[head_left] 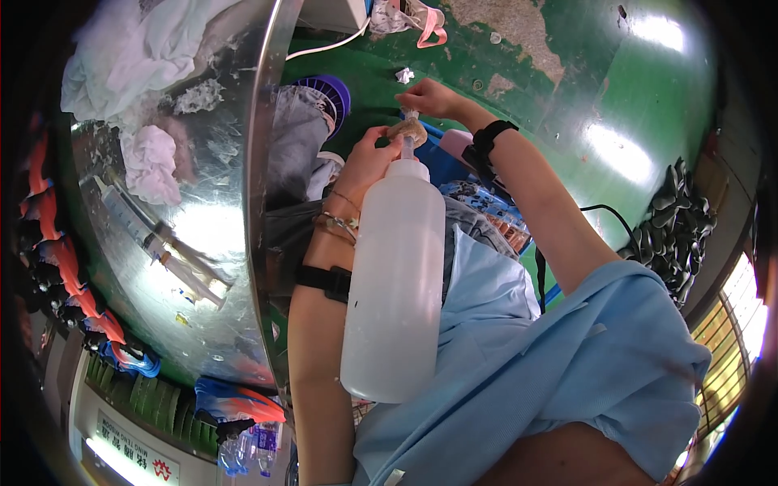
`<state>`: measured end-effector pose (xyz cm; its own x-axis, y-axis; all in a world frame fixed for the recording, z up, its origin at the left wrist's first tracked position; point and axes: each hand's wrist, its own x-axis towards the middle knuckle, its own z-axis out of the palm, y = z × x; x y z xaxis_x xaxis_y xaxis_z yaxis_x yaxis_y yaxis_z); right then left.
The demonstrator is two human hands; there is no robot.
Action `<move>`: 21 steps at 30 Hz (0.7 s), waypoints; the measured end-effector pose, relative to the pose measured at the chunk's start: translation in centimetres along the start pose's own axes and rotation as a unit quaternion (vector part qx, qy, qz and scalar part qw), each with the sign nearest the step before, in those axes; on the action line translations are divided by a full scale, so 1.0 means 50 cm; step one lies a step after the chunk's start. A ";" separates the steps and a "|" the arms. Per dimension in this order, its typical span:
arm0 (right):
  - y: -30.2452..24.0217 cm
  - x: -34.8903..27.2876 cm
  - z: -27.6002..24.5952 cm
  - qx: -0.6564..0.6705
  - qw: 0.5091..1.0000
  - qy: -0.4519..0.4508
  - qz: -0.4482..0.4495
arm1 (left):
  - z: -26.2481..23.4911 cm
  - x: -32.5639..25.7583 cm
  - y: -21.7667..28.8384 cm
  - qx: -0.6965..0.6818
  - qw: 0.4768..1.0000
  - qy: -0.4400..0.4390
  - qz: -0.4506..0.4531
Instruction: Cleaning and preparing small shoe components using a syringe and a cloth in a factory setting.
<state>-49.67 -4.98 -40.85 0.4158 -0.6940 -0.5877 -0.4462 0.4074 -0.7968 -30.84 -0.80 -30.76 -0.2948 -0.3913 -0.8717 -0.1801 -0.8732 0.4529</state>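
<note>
Beside steel table (pixel 267 121), white squeeze bottle (pixel 395 283), both hands (pixel 366 158) at brownish nozzle wad (pixel 408 130)

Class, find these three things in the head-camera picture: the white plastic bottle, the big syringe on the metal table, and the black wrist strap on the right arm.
white plastic bottle (pixel 395 283), head view, middle of its body.
syringe (pixel 130 215), head view, on its clear barrel.
black wrist strap (pixel 490 139), head view, on the band across the right wrist.

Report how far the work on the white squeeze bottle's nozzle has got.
Done: the white squeeze bottle stands propped upright against the lap. In hand: left hand steadies the neck while right hand presses a brownish wad onto the nozzle tip. Left: syringes on the steel table lie untouched.
</note>
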 end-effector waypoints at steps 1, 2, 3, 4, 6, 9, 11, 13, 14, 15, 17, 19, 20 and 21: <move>0.001 0.001 0.001 0.001 1.000 0.005 0.000 | -0.001 0.002 -0.002 0.000 1.000 0.000 0.001; 0.003 0.002 0.001 0.001 1.000 0.006 -0.001 | -0.002 0.006 -0.004 0.010 1.000 0.000 0.007; 0.004 0.001 0.000 0.002 1.000 0.006 -0.002 | -0.003 0.007 -0.004 0.020 1.000 0.001 0.013; 0.004 0.000 -0.001 0.003 1.000 0.007 -0.003 | -0.003 0.008 -0.005 0.020 1.000 0.001 0.014; 0.003 -0.001 0.000 0.004 1.000 0.008 0.001 | -0.005 0.009 -0.007 0.028 1.000 0.000 0.012; -0.001 -0.002 -0.002 0.000 1.000 0.012 0.008 | -0.010 0.019 -0.016 0.065 0.998 0.010 0.022; -0.002 -0.004 -0.004 -0.004 1.000 0.015 0.010 | -0.008 0.019 -0.018 0.056 0.998 0.009 0.018; -0.005 -0.004 -0.006 -0.010 1.000 -0.004 0.009 | -0.011 0.020 -0.021 0.048 0.999 0.009 0.014; -0.007 -0.005 -0.004 -0.010 1.000 -0.004 0.007 | -0.014 0.023 -0.024 0.068 0.997 0.018 0.015; -0.008 -0.006 0.000 -0.005 1.000 0.003 0.016 | -0.014 0.024 -0.023 0.088 0.996 0.027 0.016; -0.011 -0.007 0.004 -0.001 1.000 0.009 0.023 | -0.014 0.024 -0.025 0.065 0.997 0.028 0.019; -0.007 -0.008 0.007 -0.019 0.999 0.036 0.029 | -0.003 0.013 -0.015 0.040 0.999 0.027 0.019; -0.005 -0.009 0.007 -0.019 0.999 0.036 0.030 | 0.003 0.010 -0.009 -0.002 1.000 0.020 0.013; -0.006 -0.008 0.007 -0.016 0.999 0.040 0.028 | 0.006 0.003 -0.003 -0.044 0.999 0.015 0.007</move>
<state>-49.42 -4.60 -40.44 0.3247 -0.7169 -0.6170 -0.4928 0.4285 -0.7573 -31.15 -0.65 -30.92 -0.2675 -0.4119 -0.8711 -0.0927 -0.8889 0.4487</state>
